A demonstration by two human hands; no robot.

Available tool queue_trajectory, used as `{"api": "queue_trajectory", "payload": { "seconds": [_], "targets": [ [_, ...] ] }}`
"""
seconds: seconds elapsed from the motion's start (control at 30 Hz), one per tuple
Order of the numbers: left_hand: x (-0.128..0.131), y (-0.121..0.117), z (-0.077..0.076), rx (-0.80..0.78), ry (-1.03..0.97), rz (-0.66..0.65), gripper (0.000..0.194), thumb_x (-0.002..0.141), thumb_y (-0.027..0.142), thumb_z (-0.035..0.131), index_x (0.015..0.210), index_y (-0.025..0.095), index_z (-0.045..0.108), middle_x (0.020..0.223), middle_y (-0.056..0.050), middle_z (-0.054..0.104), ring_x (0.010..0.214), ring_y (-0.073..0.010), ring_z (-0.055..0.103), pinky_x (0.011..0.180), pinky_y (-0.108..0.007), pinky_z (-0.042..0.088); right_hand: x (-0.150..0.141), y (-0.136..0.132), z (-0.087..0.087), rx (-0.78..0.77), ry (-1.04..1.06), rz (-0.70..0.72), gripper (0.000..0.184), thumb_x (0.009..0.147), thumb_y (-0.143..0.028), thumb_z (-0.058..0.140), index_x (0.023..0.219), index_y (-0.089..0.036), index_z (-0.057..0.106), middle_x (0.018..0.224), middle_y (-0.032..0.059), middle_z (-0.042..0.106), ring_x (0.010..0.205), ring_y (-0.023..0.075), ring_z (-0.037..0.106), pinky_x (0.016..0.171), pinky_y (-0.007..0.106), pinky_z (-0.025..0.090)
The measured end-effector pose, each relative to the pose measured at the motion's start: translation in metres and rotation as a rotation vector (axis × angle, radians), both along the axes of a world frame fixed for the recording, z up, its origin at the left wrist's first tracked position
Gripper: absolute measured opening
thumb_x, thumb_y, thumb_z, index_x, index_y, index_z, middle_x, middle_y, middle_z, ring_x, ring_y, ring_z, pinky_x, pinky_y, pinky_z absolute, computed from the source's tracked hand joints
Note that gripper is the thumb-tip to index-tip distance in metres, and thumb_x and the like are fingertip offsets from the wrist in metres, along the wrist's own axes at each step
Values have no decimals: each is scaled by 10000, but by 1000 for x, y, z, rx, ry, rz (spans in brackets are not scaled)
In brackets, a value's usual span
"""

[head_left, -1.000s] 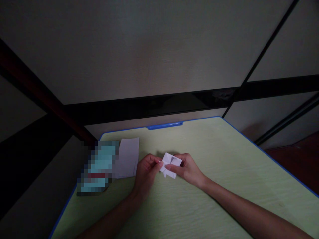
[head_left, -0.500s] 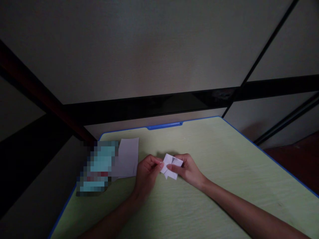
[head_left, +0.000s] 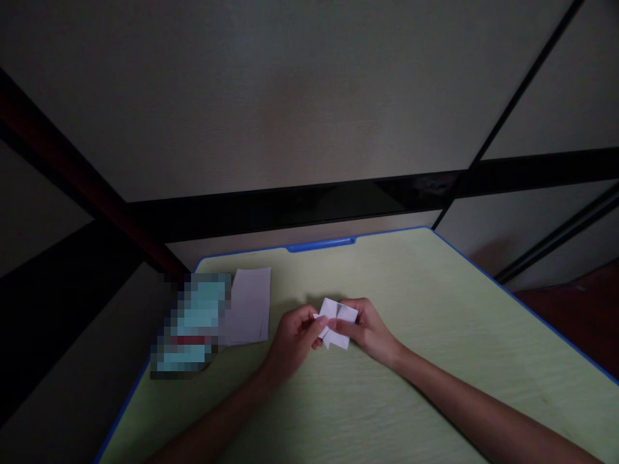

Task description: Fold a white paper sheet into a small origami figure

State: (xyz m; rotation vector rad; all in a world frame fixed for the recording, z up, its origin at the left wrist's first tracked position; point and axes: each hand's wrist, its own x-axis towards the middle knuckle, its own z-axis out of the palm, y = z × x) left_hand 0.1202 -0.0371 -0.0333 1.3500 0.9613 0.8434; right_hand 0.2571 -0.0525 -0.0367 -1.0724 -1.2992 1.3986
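Just below the centre of the frame, you hold a small folded paper (head_left: 333,309) between both hands. Your left hand (head_left: 293,338) makes a narrow pinch: the thumb presses on the left part of the paper, and the other fingers are curled beside and under it. Your right hand (head_left: 371,328) grips the right side, with its thumb laid across the top; its other fingers are mostly hidden. The two thumb tips almost meet. On the table (head_left: 425,290), left in the frame, lie white sheets (head_left: 249,306).
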Motion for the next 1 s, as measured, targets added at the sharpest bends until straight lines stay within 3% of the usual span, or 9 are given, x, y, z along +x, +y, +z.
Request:
{"api": "queue_trajectory", "payload": {
  "seconds": [0.23, 0.57, 1.0],
  "targets": [
    [-1, -5, 0, -45, -6, 6, 215, 636, 293, 525, 488, 144, 483, 426, 36, 447, 409, -74, 404, 413, -179, 315, 2, 0, -1, 1, 23, 59, 184, 620, -252, 591, 519, -111, 531, 437, -28, 511, 390, 59, 415, 380, 170, 308],
    [0, -3, 0, 43, -24, 70, 285, 695, 309, 462, 458, 150, 478, 411, 17, 477, 429, -96, 441, 456, -203, 346, 2, 2, 0, 20, 76, 148, 272, 683, -357, 535, 682, -95, 608, 548, 21, 597, 520, 113, 527, 485, 206, 372],
    [-2, -4, 0, 84, 6, 65, 291, 737, 286, 406, 483, 155, 458, 431, 23, 471, 444, -92, 444, 467, -199, 347, 3, 3, 1, 38, 140, 186, 202, 679, -282, 554, 715, -88, 597, 576, 31, 603, 539, 113, 531, 495, 209, 367]
  ]
}}
